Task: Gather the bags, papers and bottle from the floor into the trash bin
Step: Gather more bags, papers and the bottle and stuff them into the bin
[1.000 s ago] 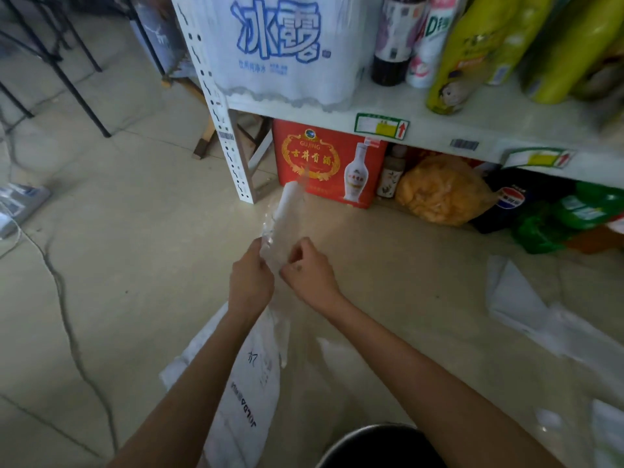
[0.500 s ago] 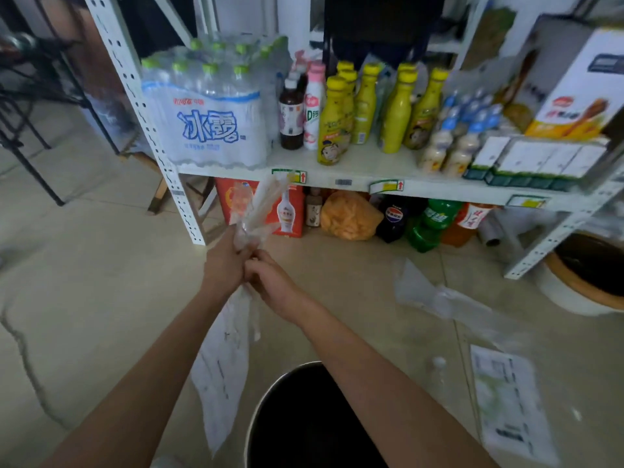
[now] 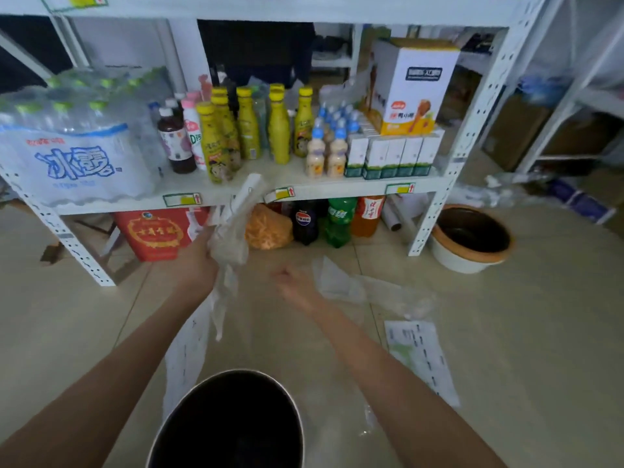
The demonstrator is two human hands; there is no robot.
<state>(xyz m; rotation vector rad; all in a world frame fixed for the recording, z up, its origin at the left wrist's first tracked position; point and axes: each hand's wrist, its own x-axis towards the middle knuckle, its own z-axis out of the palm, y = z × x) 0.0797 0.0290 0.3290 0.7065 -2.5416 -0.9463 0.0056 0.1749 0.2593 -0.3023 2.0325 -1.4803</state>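
Right hand (image 3: 290, 282) just let go — empty, fingers loose. Left hand (image 3: 199, 261) alone clenches bag bundle (image 3: 229, 244) — ready for trash bin (image 3: 293, 403).

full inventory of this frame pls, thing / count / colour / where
trash bin: 1, black with pale rim, floor between the forearms
bunched plastic bag: 1, clear, in the left grip, above the floor
plastic bag: 1, clear, floor by the right hand
printed paper: 1, white, floor right of the right forearm
second printed paper: 1, white, floor under the left forearm
tub: 1, white with brown rim, floor right of the shelf
shelf: 1, white metal, ahead
water pack: 1, clear with blue print, shelf left
yellow bottles: several, shelf centre
red box: 1, under the shelf
soda bottles: 3; dark, green, orange; under the shelf
left hand: shut on the bunched bag
right hand: open, blurred, empty
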